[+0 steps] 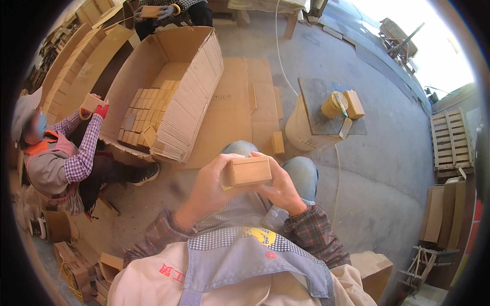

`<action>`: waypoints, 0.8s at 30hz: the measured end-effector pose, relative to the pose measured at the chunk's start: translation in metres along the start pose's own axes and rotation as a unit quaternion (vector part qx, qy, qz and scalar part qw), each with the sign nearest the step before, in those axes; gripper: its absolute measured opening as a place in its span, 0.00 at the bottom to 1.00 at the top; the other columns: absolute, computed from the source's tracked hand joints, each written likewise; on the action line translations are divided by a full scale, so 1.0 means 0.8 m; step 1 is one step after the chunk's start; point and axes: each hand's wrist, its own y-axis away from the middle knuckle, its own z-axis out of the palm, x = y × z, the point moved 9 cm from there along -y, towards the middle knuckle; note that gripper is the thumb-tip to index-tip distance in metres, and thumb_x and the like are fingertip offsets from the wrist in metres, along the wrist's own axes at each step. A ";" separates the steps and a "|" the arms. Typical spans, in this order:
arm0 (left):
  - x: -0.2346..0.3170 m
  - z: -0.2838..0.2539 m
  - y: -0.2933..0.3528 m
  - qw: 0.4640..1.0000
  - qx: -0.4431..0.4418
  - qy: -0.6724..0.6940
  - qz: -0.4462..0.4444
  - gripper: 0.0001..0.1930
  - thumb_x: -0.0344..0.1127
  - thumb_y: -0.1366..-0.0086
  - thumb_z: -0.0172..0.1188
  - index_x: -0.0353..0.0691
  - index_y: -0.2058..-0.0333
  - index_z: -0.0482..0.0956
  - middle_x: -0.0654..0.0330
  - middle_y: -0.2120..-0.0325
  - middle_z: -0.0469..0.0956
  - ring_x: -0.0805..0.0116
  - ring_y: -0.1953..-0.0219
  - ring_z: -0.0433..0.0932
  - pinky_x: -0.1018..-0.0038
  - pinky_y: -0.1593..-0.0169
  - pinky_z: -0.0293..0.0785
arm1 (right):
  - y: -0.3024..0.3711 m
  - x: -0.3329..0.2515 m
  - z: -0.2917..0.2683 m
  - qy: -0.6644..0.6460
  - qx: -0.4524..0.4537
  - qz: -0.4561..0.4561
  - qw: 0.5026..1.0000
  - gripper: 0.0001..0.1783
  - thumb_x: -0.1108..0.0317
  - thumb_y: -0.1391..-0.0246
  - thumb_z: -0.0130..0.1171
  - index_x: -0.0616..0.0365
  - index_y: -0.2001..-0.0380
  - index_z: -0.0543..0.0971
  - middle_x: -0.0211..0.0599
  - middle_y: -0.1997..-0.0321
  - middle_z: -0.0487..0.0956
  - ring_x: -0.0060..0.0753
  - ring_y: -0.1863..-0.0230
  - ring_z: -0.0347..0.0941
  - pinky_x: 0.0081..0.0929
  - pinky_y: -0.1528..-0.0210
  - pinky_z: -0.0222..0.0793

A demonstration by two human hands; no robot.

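A small light-brown wooden box is held in front of my knees, its long side facing me. My left hand grips its left end, with the thumb along the upper edge. Around the right end curl the fingers of my right hand. A little pale yellow scrap shows under the box by my left fingers; I cannot make out what it is. Beyond my hands, a similar wooden block or box stands on the floor by the cardboard sheet.
Ahead left stands a big open carton holding rows of wooden boxes. A co-worker sits left of it, another behind it; both hold boxes. A dark board on a pale bucket bears a yellow tub and a wooden box.
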 end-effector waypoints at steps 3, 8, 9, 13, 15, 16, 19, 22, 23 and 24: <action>-0.007 0.001 0.005 0.999 0.020 -0.027 0.002 0.32 0.33 0.45 0.81 0.37 0.43 0.77 0.53 0.50 0.85 0.62 0.47 0.84 0.68 0.40 0.78 | -0.001 -0.002 0.000 0.023 0.015 -0.009 1.000 0.46 0.75 0.44 0.73 0.60 0.25 0.64 0.41 0.31 0.75 0.31 0.30 0.71 0.33 0.29 0.67; -0.019 0.003 0.014 0.998 0.054 -0.031 -0.011 0.32 0.34 0.46 0.82 0.38 0.44 0.77 0.53 0.50 0.85 0.62 0.49 0.85 0.69 0.42 0.79 | -0.003 0.007 0.003 0.033 0.014 0.007 0.999 0.48 0.79 0.45 0.73 0.58 0.23 0.62 0.42 0.30 0.74 0.31 0.31 0.72 0.32 0.29 0.68; -0.021 0.004 0.015 0.998 0.055 -0.027 -0.017 0.32 0.33 0.46 0.82 0.38 0.44 0.77 0.53 0.51 0.86 0.62 0.49 0.85 0.69 0.42 0.79 | -0.002 0.009 0.003 0.033 0.010 0.012 0.999 0.48 0.79 0.45 0.73 0.58 0.24 0.62 0.41 0.30 0.74 0.31 0.32 0.73 0.32 0.29 0.69; -0.012 0.003 0.012 0.997 0.071 -0.036 0.010 0.28 0.39 0.43 0.80 0.39 0.47 0.78 0.52 0.56 0.86 0.56 0.54 0.87 0.67 0.52 0.82 | -0.001 0.013 0.003 -0.045 -0.018 0.042 0.998 0.45 0.73 0.43 0.73 0.65 0.26 0.64 0.39 0.26 0.70 0.29 0.27 0.66 0.32 0.25 0.59; -0.013 0.005 0.009 0.997 0.064 -0.037 -0.017 0.30 0.36 0.47 0.82 0.39 0.48 0.78 0.54 0.56 0.85 0.61 0.54 0.86 0.68 0.49 0.81 | 0.000 0.013 -0.001 -0.044 -0.019 0.053 0.997 0.45 0.73 0.43 0.73 0.65 0.26 0.64 0.37 0.26 0.71 0.27 0.28 0.66 0.32 0.25 0.59; -0.013 0.006 0.007 0.997 0.059 -0.038 -0.031 0.31 0.35 0.49 0.83 0.39 0.48 0.78 0.55 0.56 0.85 0.63 0.53 0.85 0.69 0.48 0.80 | 0.000 0.012 -0.003 -0.050 -0.021 0.054 0.997 0.45 0.73 0.43 0.73 0.65 0.26 0.64 0.37 0.27 0.71 0.26 0.29 0.66 0.31 0.25 0.59; 0.002 0.008 -0.001 0.995 0.060 -0.075 0.003 0.31 0.37 0.50 0.83 0.39 0.49 0.78 0.54 0.57 0.85 0.60 0.55 0.86 0.68 0.50 0.81 | 0.002 0.006 -0.010 -0.057 -0.014 0.044 0.997 0.45 0.70 0.43 0.74 0.65 0.26 0.64 0.37 0.28 0.72 0.26 0.29 0.66 0.31 0.26 0.60; 0.009 0.011 -0.008 0.994 0.059 -0.090 0.009 0.31 0.38 0.50 0.84 0.40 0.49 0.79 0.54 0.57 0.85 0.58 0.56 0.86 0.67 0.51 0.81 | 0.005 0.002 -0.015 -0.071 -0.013 0.036 0.997 0.46 0.69 0.43 0.75 0.65 0.26 0.64 0.37 0.28 0.72 0.26 0.30 0.67 0.30 0.27 0.61; 0.011 0.011 -0.009 0.994 0.060 -0.092 0.012 0.31 0.38 0.51 0.84 0.40 0.49 0.79 0.54 0.57 0.85 0.58 0.56 0.86 0.67 0.52 0.81 | 0.005 0.005 -0.018 -0.051 -0.008 0.050 0.997 0.47 0.70 0.43 0.75 0.64 0.25 0.63 0.37 0.29 0.73 0.27 0.31 0.68 0.32 0.27 0.63; 0.012 0.012 -0.010 0.994 0.060 -0.095 0.013 0.31 0.38 0.51 0.84 0.40 0.50 0.79 0.54 0.57 0.85 0.58 0.56 0.86 0.67 0.52 0.81 | 0.003 0.004 -0.019 -0.042 -0.008 0.046 0.998 0.48 0.71 0.44 0.76 0.63 0.24 0.62 0.37 0.30 0.73 0.27 0.31 0.70 0.33 0.28 0.65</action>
